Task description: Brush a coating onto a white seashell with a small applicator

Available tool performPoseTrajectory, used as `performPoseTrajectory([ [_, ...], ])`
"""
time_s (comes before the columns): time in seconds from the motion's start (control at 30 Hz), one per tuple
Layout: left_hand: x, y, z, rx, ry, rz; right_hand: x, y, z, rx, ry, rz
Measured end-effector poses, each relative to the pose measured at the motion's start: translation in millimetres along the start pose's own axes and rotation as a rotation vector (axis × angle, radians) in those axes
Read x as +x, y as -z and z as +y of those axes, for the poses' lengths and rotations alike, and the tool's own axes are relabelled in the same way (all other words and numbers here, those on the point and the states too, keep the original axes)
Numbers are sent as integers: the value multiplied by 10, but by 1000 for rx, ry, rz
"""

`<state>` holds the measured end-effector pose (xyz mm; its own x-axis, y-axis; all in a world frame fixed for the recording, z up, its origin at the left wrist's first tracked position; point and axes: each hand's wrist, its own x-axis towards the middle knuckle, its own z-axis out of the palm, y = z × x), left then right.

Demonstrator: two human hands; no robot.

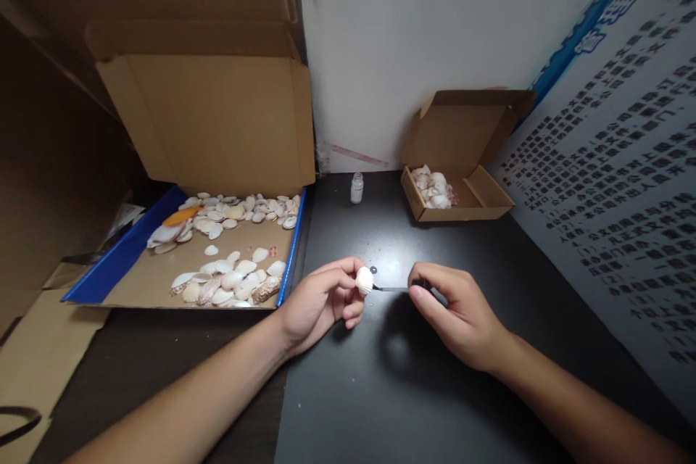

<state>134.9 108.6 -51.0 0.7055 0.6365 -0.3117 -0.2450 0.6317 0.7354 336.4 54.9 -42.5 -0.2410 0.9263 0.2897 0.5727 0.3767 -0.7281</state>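
Between the thumb and fingertips of my left hand (326,297) is a small white ribbed seashell (364,280), held up above the dark tabletop. My right hand (457,312) is closed around the dark handle of a thin tool (392,289). The tool's slim metal shaft points left, and its dark tip meets the right edge of the shell; whether it touches or lies just behind I cannot tell. Its exact kind is unclear, since my fingers cover most of the handle. Just beyond the shell lies a small round dark piece (373,270).
On the left stands an open blue-edged cardboard box (157,283) with many shells (233,279). A small clear bottle (357,189) is near the wall. At the back right, a smaller open carton (462,214) holds white shells (435,188). A printed sheet (609,181) lines the right side.
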Motion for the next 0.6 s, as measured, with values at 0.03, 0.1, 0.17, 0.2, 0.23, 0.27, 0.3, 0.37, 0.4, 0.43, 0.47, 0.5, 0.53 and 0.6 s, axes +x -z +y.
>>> performPoseTrajectory([
  [0.03, 2, 1, -1, 1, 1, 0, 2, 3, 2, -10, -11, 18],
  [0.1, 5, 4, -2, 2, 1, 0, 2, 11, 5, -10, -16, 63],
  [0.17, 6, 5, -3, 3, -1, 2, -5, 19, 5, 22, 10, 84],
  [0.2, 5, 5, -2, 4, -1, 5, -10, 20, 3, 43, 31, 77],
  [0.23, 4, 4, -2, 4, 0, 8, -14, 20, 1, 62, 50, 57],
  [0.27, 2, 3, -2, 3, 0, 11, -17, 18, -2, 73, 64, 29],
  [0.3, 0, 2, -2, 2, 0, 13, -19, 16, -4, 74, 66, -2],
  [0.37, -2, -1, -2, 6, 0, 15, -17, 12, -7, 45, 36, -35],
  [0.4, -2, -2, -4, 10, -2, 16, -15, 12, -7, 23, 13, -30],
  [0.43, -2, -3, -5, 15, -3, 16, -14, 14, -8, 3, -4, -15],
  [0.47, -1, -4, -7, 18, -5, 15, -14, 17, -8, -12, -12, 7],
  [0.5, 0, -4, -8, 19, -7, 14, -15, 20, -10, -18, -10, 27],
  [0.53, 1, -4, -10, 18, -8, 13, -18, 22, -12, -15, 3, 41],
  [0.6, 4, -2, -12, 17, -7, 14, -25, 24, -18, 14, 42, 37],
])
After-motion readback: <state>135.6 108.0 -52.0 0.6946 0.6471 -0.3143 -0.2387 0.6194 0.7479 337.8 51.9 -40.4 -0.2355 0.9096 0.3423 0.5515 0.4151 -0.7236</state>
